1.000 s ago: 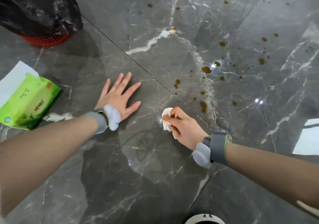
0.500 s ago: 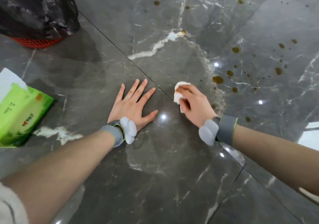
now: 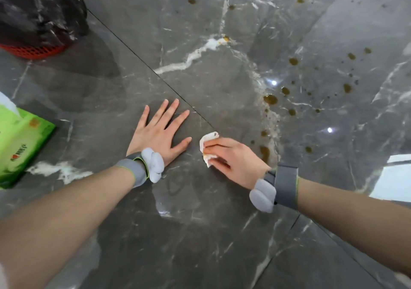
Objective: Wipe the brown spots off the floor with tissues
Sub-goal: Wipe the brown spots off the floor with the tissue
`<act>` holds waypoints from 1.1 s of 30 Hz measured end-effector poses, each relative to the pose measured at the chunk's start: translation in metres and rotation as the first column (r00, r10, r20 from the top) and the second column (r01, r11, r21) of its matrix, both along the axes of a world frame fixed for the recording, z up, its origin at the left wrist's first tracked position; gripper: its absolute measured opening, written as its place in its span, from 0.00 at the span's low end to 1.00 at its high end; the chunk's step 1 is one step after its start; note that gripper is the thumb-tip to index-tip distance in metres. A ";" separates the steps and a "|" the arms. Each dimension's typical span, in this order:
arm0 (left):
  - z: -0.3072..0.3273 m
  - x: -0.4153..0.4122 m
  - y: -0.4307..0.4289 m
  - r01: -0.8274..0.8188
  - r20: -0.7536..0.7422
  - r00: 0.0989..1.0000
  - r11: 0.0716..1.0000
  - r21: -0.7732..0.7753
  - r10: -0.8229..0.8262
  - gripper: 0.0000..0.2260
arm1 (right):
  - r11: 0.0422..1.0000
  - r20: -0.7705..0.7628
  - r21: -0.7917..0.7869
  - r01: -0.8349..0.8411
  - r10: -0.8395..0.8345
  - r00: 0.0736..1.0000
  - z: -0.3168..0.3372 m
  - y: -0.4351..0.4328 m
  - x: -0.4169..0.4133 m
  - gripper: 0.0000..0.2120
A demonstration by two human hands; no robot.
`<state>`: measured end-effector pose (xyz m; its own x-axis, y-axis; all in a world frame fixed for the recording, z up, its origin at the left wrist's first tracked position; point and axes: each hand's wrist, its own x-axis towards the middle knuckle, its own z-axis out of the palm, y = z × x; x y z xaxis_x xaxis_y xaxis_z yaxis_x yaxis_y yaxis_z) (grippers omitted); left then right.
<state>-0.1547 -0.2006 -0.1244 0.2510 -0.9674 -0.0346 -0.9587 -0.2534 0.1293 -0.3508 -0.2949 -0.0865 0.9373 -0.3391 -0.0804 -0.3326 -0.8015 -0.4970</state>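
The right grip (image 3: 235,162) pinches a crumpled white tissue (image 3: 208,143) between thumb and curled fingers and presses it onto the floor (image 3: 200,233). The tissue is a small, creased wad with a yellow-brown stain along its lower edge and a fainter one at its top corner. It lies just beside the thumb of the left grip (image 3: 159,134), which rests flat on the dark grey, white-veined tile with fingers straight and spread, holding nothing.

Brown spots (image 3: 270,99) dot the tiles to the right of the tissue and beyond it. A smeared patch sits close by the right wrist, a large glossy drop lies farther up, and fine specks trail off toward the top and the right edge.

Each wrist wears a grey band (image 3: 285,186) with a pale padded piece. A green tissue pack (image 3: 20,142) lies at the left edge, well apart from the hands. At the top left stands a red mesh basket (image 3: 31,50) lined with a black bag (image 3: 37,10).
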 end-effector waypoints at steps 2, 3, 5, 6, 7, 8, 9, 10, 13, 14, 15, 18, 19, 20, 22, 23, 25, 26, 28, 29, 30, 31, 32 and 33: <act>0.000 -0.001 0.000 -0.002 0.004 1.000 1.000 0.001 0.002 0.32 | 1.000 -0.001 -0.015 0.019 -0.019 1.000 -0.001 -0.017 -0.006 0.07; 0.000 -0.002 -0.001 -0.003 0.003 1.000 1.000 0.002 0.003 0.32 | 0.989 0.026 -0.048 0.138 -0.137 0.990 -0.001 -0.033 -0.010 0.07; 0.000 0.000 0.000 -0.014 -0.001 1.000 1.000 0.004 0.014 0.32 | 0.888 0.055 -0.124 0.443 -0.440 0.896 0.002 -0.069 -0.017 0.09; 0.000 -0.001 -0.001 -0.018 -0.001 1.000 1.000 0.004 0.018 0.32 | 0.822 0.050 -0.147 0.550 -0.549 0.834 0.005 -0.083 -0.022 0.10; 0.000 0.000 -0.001 -0.022 -0.001 1.000 1.000 0.005 0.022 0.32 | 0.784 0.035 -0.154 0.602 -0.604 0.796 0.005 -0.089 -0.026 0.11; 0.000 0.000 0.000 -0.024 -0.002 1.000 1.000 0.004 0.024 0.32 | 0.785 0.021 -0.145 0.602 -0.606 0.795 0.006 -0.087 -0.029 0.12; 0.000 0.000 0.000 -0.028 -0.002 1.000 1.000 0.003 0.028 0.32 | 0.828 0.019 -0.131 0.546 -0.548 0.836 0.007 -0.078 -0.030 0.13; 0.001 -0.001 0.001 -0.029 -0.002 1.000 1.000 0.006 0.029 0.32 | 0.892 0.023 -0.109 0.438 -0.438 0.898 0.007 -0.063 -0.032 0.14; 0.001 -0.001 0.001 -0.024 -0.013 1.000 1.000 0.010 0.024 0.33 | 0.996 -0.049 -0.031 0.081 -0.082 0.995 0.006 -0.021 -0.051 0.17; 0.002 -0.001 0.001 -0.022 -0.015 1.000 1.000 0.011 0.022 0.33 | 0.999 -0.060 -0.029 0.037 -0.038 0.997 0.005 -0.017 -0.060 0.16; 0.002 -0.001 0.001 -0.024 -0.016 1.000 1.000 0.008 0.024 0.33 | 0.997 -0.044 -0.042 0.058 -0.060 0.997 0.004 -0.022 -0.068 0.16; 0.001 -0.001 0.000 -0.021 -0.019 1.000 1.000 -0.001 0.021 0.33 | 0.896 0.048 -0.126 0.425 -0.422 0.905 0.000 -0.051 -0.089 0.15; 0.000 -0.001 0.000 -0.019 -0.015 1.000 1.000 -0.002 0.019 0.32 | 0.829 0.051 -0.139 0.542 -0.540 0.840 0.000 -0.056 -0.093 0.15; 0.000 -0.001 0.000 -0.019 -0.011 1.000 1.000 -0.003 0.019 0.32 | 0.783 0.045 -0.142 0.605 -0.606 0.794 -0.002 -0.056 -0.093 0.16; 0.000 -0.002 -0.001 -0.018 0.002 1.000 1.000 -0.004 0.018 0.32 | 0.826 0.011 -0.089 0.556 -0.558 0.830 -0.004 -0.033 -0.083 0.18; -0.001 -0.001 -0.001 -0.017 0.010 1.000 1.000 0.000 0.017 0.32 | 0.896 -0.002 -0.054 0.440 -0.441 0.898 -0.007 -0.016 -0.078 0.19; -0.001 -0.001 -0.001 -0.018 0.021 1.000 1.000 0.004 0.018 0.32 | 0.983 -0.021 -0.022 0.180 -0.181 0.983 -0.009 0.010 -0.077 0.20; -0.002 0.000 0.000 -0.021 0.024 1.000 1.000 0.006 0.020 0.32 | 0.992 -0.027 -0.012 0.129 -0.129 0.991 -0.010 0.009 -0.080 0.21; -0.002 0.000 0.000 -0.019 0.029 0.999 1.000 0.010 0.019 0.32 | 0.960 -0.002 -0.024 0.280 -0.280 0.960 -0.010 -0.015 -0.088 0.20; -0.001 0.000 0.000 -0.019 0.030 0.999 1.000 0.012 0.018 0.32 | 0.902 0.015 -0.053 0.428 -0.428 0.904 -0.009 -0.029 -0.091 0.19; -0.001 -0.001 0.000 -0.018 0.030 0.999 1.000 0.013 0.017 0.32 | 0.824 0.030 -0.088 0.560 -0.560 0.828 -0.007 -0.043 -0.095 0.18; 0.000 -0.002 0.000 -0.018 0.030 0.999 1.000 0.013 0.018 0.32 | 0.749 0.036 -0.122 0.651 -0.652 0.757 -0.007 -0.054 -0.097 0.17; 0.000 -0.002 -0.001 -0.019 0.031 0.999 1.000 0.010 0.019 0.32 | 0.702 0.036 -0.158 0.694 -0.698 0.715 -0.006 -0.059 -0.096 0.17; 0.000 -0.002 0.000 -0.023 0.031 0.999 1.000 0.013 0.023 0.32 | 0.697 0.028 -0.186 0.692 -0.701 0.713 -0.008 -0.058 -0.089 0.17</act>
